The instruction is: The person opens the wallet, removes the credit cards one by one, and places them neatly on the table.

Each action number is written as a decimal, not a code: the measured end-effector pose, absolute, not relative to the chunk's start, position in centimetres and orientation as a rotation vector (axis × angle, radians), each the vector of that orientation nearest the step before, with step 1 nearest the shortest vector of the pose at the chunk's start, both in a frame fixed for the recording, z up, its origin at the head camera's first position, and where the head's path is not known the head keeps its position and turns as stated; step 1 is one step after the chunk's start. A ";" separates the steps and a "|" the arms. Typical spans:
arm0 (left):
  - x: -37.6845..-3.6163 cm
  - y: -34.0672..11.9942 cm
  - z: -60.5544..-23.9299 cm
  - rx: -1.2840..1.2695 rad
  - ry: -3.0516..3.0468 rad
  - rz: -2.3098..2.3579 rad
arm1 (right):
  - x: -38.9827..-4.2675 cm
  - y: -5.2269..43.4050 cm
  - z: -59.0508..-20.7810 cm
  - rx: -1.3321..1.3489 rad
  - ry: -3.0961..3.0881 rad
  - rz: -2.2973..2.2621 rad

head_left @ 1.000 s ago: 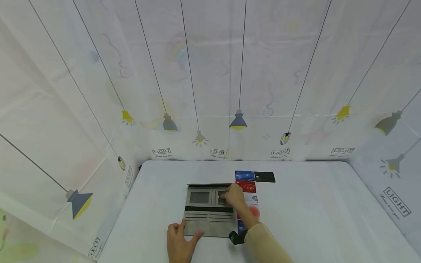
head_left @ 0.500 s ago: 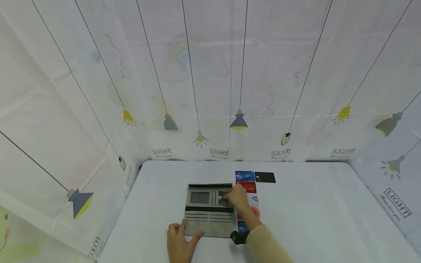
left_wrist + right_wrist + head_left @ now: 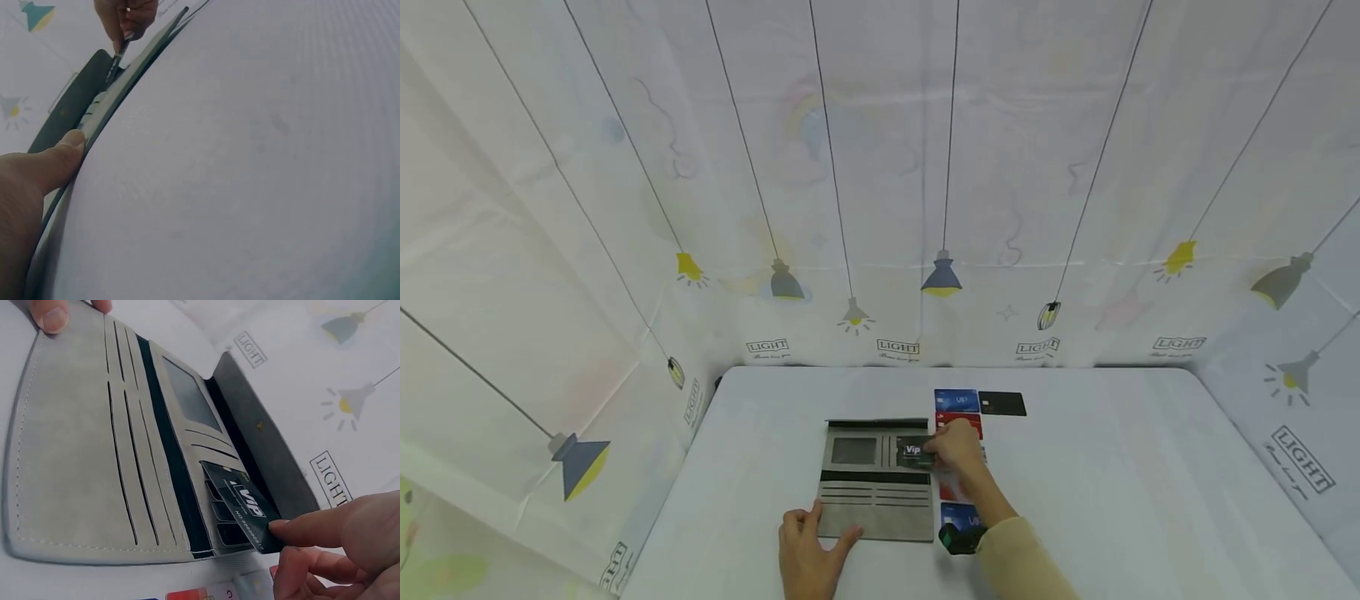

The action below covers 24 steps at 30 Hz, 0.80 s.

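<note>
A grey wallet (image 3: pixel 895 521) lies unfolded on the white table, its slots and a clear window (image 3: pixel 853 451) facing up. My right hand (image 3: pixel 961 448) pinches a dark green VIP card (image 3: pixel 240 503) at its right end, between thumb and index finger. The card tilts up out of the slots on the wallet's upper right panel, its left end still at a slot. At the wallet's lower left corner my left hand (image 3: pixel 808 550) rests with thumb and index finger spread; its thumb (image 3: pixel 59 159) presses on the wallet's edge in the left wrist view.
Right of the wallet, several cards form a column, with a blue VIP card (image 3: pixel 957 400) on top, a red card (image 3: pixel 958 421) below it and another blue card (image 3: pixel 958 515) lowest. A black card (image 3: pixel 1002 403) lies beside the top one. A lamp-patterned sheet (image 3: pixel 880 167) hangs behind the table (image 3: pixel 1097 483).
My right hand has moved right, and more of the green card's face with its "Vip" lettering shows. My left hand and the wallet have stayed in place.
</note>
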State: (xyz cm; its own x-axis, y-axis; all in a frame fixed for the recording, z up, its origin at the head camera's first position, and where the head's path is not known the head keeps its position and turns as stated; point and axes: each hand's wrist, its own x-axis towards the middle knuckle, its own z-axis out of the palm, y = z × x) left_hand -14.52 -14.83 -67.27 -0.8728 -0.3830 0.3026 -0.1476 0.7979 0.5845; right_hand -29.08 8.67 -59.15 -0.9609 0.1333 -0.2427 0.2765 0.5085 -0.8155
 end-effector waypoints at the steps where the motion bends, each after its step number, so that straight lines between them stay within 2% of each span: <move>1: -14.5 -14.9 -67.2 0.399 -2.575 -0.792 | -29.0 8.8 -59.1 0.344 2.607 -1.430; 24: -14.4 -14.8 -67.4 0.369 -2.545 -0.794 | -28.5 11.9 -58.4 0.217 2.540 -1.530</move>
State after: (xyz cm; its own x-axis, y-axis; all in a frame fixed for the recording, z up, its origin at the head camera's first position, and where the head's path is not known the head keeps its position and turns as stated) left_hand -14.41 -14.81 -67.35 -0.8646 -0.3746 0.3349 -0.1176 0.7988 0.5900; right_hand -28.50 11.91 -58.44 -0.9754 0.0375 -0.2174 0.2097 0.4637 -0.8608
